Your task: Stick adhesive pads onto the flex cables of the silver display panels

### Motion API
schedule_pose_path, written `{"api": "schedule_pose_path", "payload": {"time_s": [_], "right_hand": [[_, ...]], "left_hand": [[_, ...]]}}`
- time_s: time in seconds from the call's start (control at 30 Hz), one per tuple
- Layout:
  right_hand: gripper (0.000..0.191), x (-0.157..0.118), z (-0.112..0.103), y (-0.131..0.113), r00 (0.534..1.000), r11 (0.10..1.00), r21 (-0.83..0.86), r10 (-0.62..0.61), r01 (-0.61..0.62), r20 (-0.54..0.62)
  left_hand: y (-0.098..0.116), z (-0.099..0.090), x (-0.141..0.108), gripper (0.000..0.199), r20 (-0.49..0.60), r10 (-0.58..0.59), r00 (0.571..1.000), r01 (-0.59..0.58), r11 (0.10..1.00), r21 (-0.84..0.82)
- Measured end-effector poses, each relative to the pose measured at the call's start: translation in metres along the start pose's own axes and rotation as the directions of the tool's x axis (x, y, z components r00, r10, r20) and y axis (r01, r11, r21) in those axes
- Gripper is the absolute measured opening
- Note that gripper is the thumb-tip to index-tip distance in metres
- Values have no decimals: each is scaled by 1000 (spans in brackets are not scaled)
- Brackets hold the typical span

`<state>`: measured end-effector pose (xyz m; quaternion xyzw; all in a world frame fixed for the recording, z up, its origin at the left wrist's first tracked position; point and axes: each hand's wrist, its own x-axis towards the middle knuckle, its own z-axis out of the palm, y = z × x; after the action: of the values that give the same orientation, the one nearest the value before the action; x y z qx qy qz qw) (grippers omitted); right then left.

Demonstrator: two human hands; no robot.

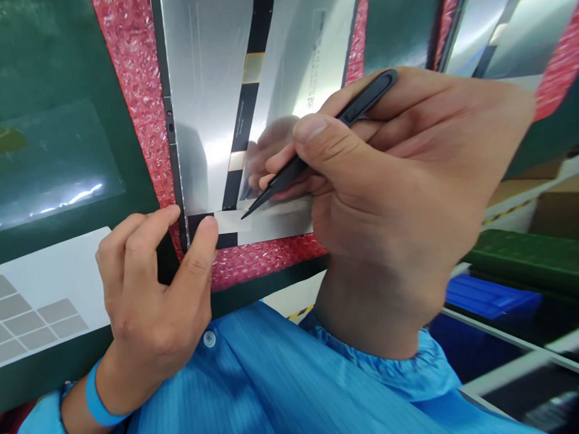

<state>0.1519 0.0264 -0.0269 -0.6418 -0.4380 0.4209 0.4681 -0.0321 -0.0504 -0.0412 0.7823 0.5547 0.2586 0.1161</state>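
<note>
A silvery metal-backed display panel (205,112) lies on pink bubble wrap, with a black ribbon cable (245,117) running down its back. My right hand (387,156) grips black tweezers (290,169) like a pen. Their pointed tip is at a pale strip (261,221) along the panel's near edge, below the cable's end; whether it touches cannot be made out. My left hand (152,285) rests at the near left corner, fingers apart. Its thumb presses by a black patch (200,224) at the strip's left end, and its index finger reaches the panel's left edge.
Pink bubble wrap (267,259) sticks out around the panel on the green mat (42,67). To the left are a clear film (54,162) and a white sheet with grey squares (89,274). Another panel (539,37) is at the upper right. A blue bin (492,295) sits lower right.
</note>
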Motion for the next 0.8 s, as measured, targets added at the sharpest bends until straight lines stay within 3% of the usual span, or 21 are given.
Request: {"api": "schedule_pose_path", "payload": {"time_s": [0.2, 0.8], "right_hand": [[16, 1, 0, 3, 999, 998, 23, -50, 50, 10], [16, 0, -1, 4, 996, 996, 8, -88, 87, 8]], "left_hand": [[2, 1, 2, 41, 44, -9, 999, 8, 1000, 22], [2, 3, 2, 38, 28, 30, 999, -31, 999, 34]]}}
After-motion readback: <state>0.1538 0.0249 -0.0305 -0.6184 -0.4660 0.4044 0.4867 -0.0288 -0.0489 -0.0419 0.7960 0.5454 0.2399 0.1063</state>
